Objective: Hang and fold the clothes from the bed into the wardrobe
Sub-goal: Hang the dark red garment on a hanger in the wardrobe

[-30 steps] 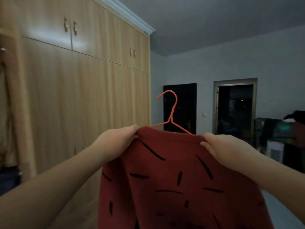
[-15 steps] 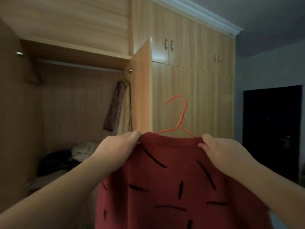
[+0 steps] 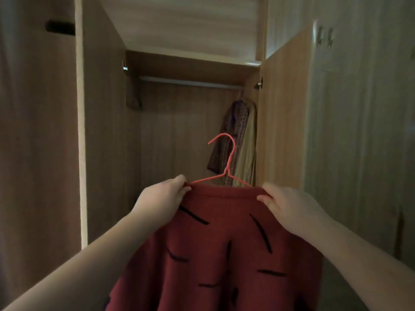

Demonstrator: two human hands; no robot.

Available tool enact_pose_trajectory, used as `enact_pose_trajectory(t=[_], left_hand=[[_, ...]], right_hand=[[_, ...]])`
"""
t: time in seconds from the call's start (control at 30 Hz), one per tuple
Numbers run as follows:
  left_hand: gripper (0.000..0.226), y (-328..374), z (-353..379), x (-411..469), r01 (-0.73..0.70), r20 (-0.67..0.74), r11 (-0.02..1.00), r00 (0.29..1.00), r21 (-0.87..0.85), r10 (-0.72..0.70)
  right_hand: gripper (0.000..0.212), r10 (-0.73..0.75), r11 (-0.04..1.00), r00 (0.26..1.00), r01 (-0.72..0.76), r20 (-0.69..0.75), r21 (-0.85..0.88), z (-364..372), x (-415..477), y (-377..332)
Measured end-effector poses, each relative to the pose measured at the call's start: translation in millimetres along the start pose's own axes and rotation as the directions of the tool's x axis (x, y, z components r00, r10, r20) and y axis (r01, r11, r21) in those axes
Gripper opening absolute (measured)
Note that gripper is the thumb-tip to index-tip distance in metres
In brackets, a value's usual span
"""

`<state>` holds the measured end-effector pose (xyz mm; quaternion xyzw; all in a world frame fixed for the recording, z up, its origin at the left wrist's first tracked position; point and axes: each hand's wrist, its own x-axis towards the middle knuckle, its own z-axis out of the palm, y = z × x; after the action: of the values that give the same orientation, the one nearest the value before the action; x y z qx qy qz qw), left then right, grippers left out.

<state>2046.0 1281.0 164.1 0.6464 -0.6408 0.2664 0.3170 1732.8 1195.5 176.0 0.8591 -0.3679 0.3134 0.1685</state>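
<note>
A dark red garment with black dashes (image 3: 224, 248) hangs from a red wire hanger (image 3: 226, 162) whose hook stands up above the collar. My left hand (image 3: 161, 200) grips the garment's left shoulder and my right hand (image 3: 289, 207) grips the right shoulder. I hold it up in front of the open wardrobe compartment (image 3: 179, 135). The hanging rail (image 3: 190, 83) runs across the top of that compartment, well above the hook.
A purple patterned garment (image 3: 231, 135) and a beige one (image 3: 247, 153) hang at the rail's right end. The open wardrobe door (image 3: 283, 113) stands at the right, another door panel (image 3: 38, 131) at the left. Closed doors with small handles (image 3: 323, 37) lie further right.
The view has swung left from the room and closed doors to face the open compartment. Both hands keep the same grip on the red garment, now centred before the opening.
</note>
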Motion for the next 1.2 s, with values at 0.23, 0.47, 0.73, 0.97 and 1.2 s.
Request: enact_pose_trajectory(t=[0.23,0.47,0.73,0.97,1.2], left_hand=[[0.025,-41,43,68,-0.035,-0.067,0.991,0.997,0.128,0.044],[0.036,-68,109,173,-0.096,-0.206,0.94,0.964,0.328,0.17],[0.039,-121,205,303,0.075,-0.347,0.961,0.938,0.265,0.022],[0.062,-172,285,423,-0.111,-0.38,0.983,0.911,0.146,0.159],[0.068,-212,357,566,-0.289,-0.333,0.952,0.892,0.1,0.306]], right_hand=[[0.031,-0.051,0.998,0.985,0.055,-0.165,0.02,78,84,31],[0.028,-0.088,0.995,0.936,0.07,-0.34,-0.064,127,200,93],[0.028,-0.075,0.989,0.894,0.008,-0.442,-0.15,190,357,134],[0.025,-0.021,0.972,0.854,-0.104,-0.52,-0.21,230,483,184],[0.024,0.133,0.927,0.823,-0.301,-0.553,-0.225,239,585,229]])
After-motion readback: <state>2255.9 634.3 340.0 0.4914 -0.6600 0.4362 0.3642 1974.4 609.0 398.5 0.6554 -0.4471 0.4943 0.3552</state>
